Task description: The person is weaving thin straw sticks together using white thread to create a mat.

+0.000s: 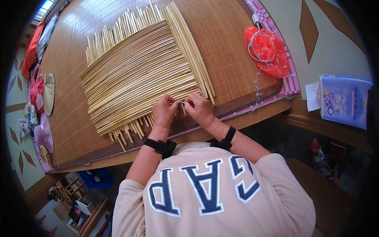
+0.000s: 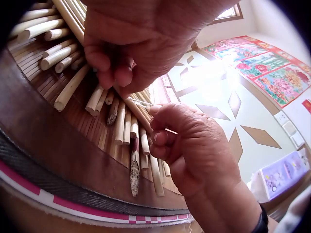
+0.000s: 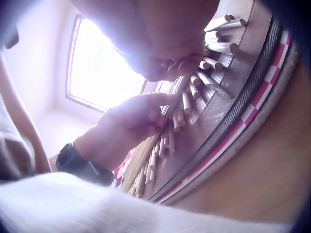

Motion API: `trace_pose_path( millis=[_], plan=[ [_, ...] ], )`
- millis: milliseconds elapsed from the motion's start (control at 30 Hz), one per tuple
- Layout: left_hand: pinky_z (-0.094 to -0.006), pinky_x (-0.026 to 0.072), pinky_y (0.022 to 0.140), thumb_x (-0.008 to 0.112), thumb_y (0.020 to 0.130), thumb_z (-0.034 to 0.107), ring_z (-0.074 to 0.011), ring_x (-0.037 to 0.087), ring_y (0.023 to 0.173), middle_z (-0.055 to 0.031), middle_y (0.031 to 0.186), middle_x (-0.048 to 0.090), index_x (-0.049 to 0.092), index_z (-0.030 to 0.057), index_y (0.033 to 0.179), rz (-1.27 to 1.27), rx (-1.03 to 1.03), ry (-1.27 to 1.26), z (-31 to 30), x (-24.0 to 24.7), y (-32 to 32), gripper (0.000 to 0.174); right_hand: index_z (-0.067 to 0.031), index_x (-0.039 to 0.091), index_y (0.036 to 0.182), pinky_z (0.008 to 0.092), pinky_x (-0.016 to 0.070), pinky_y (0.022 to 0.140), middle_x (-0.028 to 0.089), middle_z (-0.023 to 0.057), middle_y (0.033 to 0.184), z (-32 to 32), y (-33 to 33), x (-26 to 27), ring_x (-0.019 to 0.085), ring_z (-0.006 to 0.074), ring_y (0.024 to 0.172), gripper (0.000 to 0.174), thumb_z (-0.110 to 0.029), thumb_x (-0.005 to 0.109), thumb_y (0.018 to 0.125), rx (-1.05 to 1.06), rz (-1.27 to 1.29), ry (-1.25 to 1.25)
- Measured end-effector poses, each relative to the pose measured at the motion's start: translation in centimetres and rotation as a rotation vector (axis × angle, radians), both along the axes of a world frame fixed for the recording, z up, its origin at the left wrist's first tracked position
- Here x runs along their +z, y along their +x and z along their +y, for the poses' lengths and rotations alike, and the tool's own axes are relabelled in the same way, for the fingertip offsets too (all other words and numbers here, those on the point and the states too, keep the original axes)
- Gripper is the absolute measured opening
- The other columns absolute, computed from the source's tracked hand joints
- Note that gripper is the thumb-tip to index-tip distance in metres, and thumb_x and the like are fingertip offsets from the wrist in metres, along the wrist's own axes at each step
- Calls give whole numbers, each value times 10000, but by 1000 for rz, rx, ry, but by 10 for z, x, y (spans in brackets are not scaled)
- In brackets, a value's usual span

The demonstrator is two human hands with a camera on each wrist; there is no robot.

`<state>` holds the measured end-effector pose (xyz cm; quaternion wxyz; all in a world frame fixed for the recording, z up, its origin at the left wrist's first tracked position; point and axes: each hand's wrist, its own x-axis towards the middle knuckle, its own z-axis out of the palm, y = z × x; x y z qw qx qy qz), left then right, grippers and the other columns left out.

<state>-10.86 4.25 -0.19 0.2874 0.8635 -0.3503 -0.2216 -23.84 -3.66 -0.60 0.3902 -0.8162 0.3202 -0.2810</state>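
Pale peeled sticks [image 1: 138, 75] lie side by side as a mat, with others crossing beneath and sticking out at the far and near ends. At the mat's near right edge, my left hand [image 1: 163, 112] and right hand [image 1: 200, 111] are close together. A short stretch of white string [image 1: 181, 102] runs between their fingertips, pinched by both hands. The left wrist view shows the string [image 2: 141, 103] at the outermost stick, above several protruding stick ends [image 2: 120, 128]. One of those ends has dark, rough bark [image 2: 134, 167].
A woven bamboo sleeping mat [image 1: 233, 59] covers the surface underneath. Right of the sticks lie a red plastic bag [image 1: 278, 59], a coiled white cable [image 1: 256, 57] and loose white string [image 1: 257, 85]. A tissue pack [image 1: 345, 100] stands far right; a fan [image 1: 48, 94] and pink hat [image 1: 43, 132] lie left.
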Motion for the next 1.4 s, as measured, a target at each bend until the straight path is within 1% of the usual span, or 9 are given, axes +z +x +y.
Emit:
trace_pose_path(
  millis=[100,300,367,500,567,667,967,1067,1400],
  plan=[
    [-343,472,538,722,695,262,-225,600,545,-60,583,604,642,108,710,31,10,11,0,-2,2,174,-61,547,741,392,476,588,558,123,735,3,0,2,583,311,680,58,-100,589,746,40,-21,104],
    [-343,479,550,729,690,274,-219,608,561,-61,597,613,648,108,721,57,9,35,0,-2,4,187,-71,533,731,382,484,584,544,105,729,3,0,-8,593,291,691,65,-114,581,741,52,114,-97],
    [-344,476,547,733,692,283,-226,608,564,-64,602,616,649,105,724,20,-3,27,0,-5,3,200,-79,531,734,373,482,558,532,89,735,9,-1,-5,595,276,675,72,-122,588,739,252,80,-324],
    [-347,476,551,735,691,287,-236,610,573,-66,606,618,650,102,725,45,-2,45,0,-2,4,207,-81,530,738,369,482,551,525,84,742,2,0,-8,600,270,676,85,-131,599,735,61,155,-230],
    [-349,475,549,733,691,286,-237,607,565,-66,603,617,649,99,724,81,17,18,1,-10,5,207,-82,540,739,367,489,556,538,86,743,5,-3,-4,603,268,677,75,-133,595,741,268,168,-332],
    [-343,477,541,724,692,271,-232,601,550,-67,597,615,647,97,717,36,-14,27,0,-5,5,192,-85,557,741,365,494,566,553,89,746,-1,-5,-11,604,268,671,64,-135,598,746,69,181,-210],
    [-301,455,496,693,731,272,-179,589,495,-71,579,622,693,89,746,350,-38,-154,14,-9,1,184,-82,566,744,369,485,567,553,96,747,9,-3,-7,595,282,656,61,-129,599,765,77,109,-201],
    [-232,434,475,677,794,229,-66,549,481,-42,581,633,707,42,799,161,-86,-16,8,15,-2,189,-73,557,746,370,479,559,543,100,743,13,-2,-5,589,282,650,70,-126,598,769,94,142,-230],
    [-268,466,488,684,741,220,-144,603,489,-63,582,636,717,73,800,22,-136,-10,11,-4,-3,161,-75,549,749,359,475,546,533,96,748,19,-4,-10,577,275,637,81,-133,593,783,104,106,-259]
  ],
)
